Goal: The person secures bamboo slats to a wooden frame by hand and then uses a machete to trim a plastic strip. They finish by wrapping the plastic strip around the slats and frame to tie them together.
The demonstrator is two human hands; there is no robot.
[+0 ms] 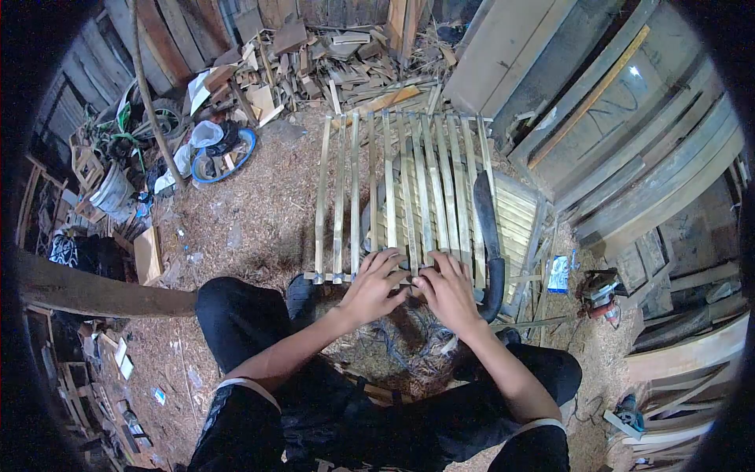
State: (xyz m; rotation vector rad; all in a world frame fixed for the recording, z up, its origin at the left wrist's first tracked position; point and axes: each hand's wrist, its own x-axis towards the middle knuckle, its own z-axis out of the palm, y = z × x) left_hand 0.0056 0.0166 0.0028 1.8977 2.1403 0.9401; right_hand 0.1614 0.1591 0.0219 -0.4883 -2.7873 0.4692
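A slatted rack [386,181] of thin, pale wood or bamboo strips stretches away from my lap, its strips joined to a crossbar at the near end. My left hand [373,285] grips this near end, with its fingers bent over the strips. Close beside it, my right hand [448,293] grips the same edge, and the two thumbs almost meet. What lies under the fingers is hidden. A machete [487,220] with a dark blade and black handle rests along the rack's right side, near my right hand.
Another slatted panel [511,228] lies beneath the rack on the right. Scrap wood [346,59] is heaped at the back. A blue basin [224,157] with bags stands at left. A red power tool [604,299] sits at right, near leaning boards [661,157]. Shavings cover the floor.
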